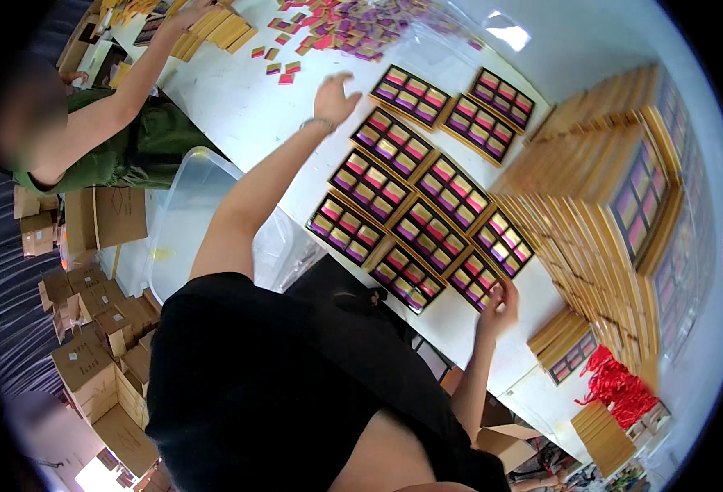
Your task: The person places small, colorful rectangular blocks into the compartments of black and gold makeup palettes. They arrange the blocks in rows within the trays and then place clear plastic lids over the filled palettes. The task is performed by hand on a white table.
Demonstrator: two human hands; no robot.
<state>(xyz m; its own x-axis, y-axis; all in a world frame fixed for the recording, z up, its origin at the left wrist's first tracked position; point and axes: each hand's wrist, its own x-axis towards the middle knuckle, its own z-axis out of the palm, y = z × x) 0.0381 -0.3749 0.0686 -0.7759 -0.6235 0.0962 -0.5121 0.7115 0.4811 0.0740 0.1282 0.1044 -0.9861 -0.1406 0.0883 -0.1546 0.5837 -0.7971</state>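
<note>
Several shallow black-framed boxes [429,232] with gold-brown sides lie in slanted rows on the white table. Their compartments hold small blocks in gold, pink and purple. My left hand [337,100] is stretched over the table, left of the upper box [411,95]. Its fingers are apart and nothing is in them. Beside the lower right box [473,279] is my right hand [499,310], fingers loosely bent and apart. Whether its fingertips touch that box's edge, I cannot tell. Loose pink, gold and purple blocks [361,29] lie heaped at the far side.
Tall stacks of similar boxes [583,189] line the right side. A red bundle of cord or ribbon [616,385] lies near a smaller stack [562,340]. At the left, another person's arm [124,111] reaches over the table. A clear plastic bin [185,238] and cardboard boxes [103,361] stand left of me.
</note>
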